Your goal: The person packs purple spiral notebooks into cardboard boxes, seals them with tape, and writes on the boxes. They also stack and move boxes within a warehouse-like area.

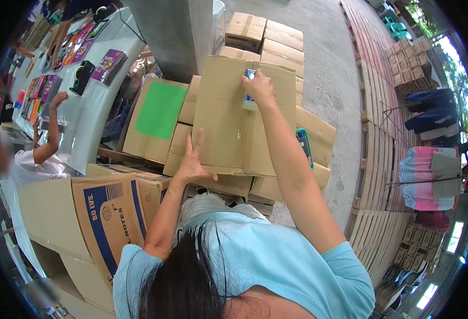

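In front of me a closed cardboard box [220,114] lies on other cartons, its seam running down the top. My right hand [260,87] is closed around a small blue and white block-shaped thing [249,102] and holds it on the box top near the far edge, over the seam. What kind of thing it is I cannot make out. My left hand [192,159], fingers spread, rests against the box's near left edge. To the right of the box, a green and dark handheld device [304,147] lies on a lower carton.
Stacked cartons [281,53] stand behind; one at left bears a green sheet [162,109]. A large printed carton [109,212] is close by my left arm. Beyond are a concrete pillar [170,32] and a table [119,40] where another person [42,154] works. Wooden pallets [374,133] line the right.
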